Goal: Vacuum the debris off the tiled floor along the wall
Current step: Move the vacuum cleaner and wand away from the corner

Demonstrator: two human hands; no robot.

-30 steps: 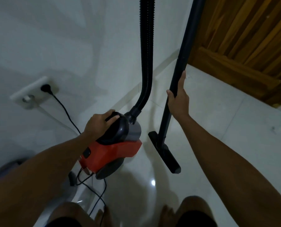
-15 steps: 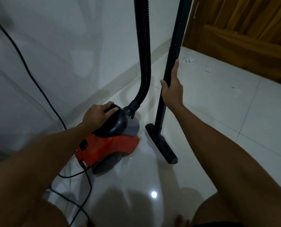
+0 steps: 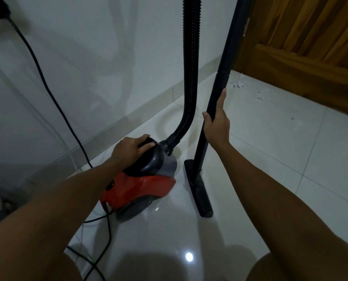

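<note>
Open tile (image 3: 290, 159) runs from the wand (image 3: 215, 110) toward 1–3 o'clock up to the door (image 3: 310, 47). Hose (image 3: 190, 57) and wand stand close together at 12; canister (image 3: 140, 185) and cord (image 3: 53, 102) block 9–11 against the wall (image 3: 88, 57).

No readable text, labels, brands, numbers or signs anywhere.

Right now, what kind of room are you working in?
Most likely an indoor room or hallway of a home: glossy white floor tiles, a plain white wall with a tiled skirting, and a wooden door at the far corner.
</note>
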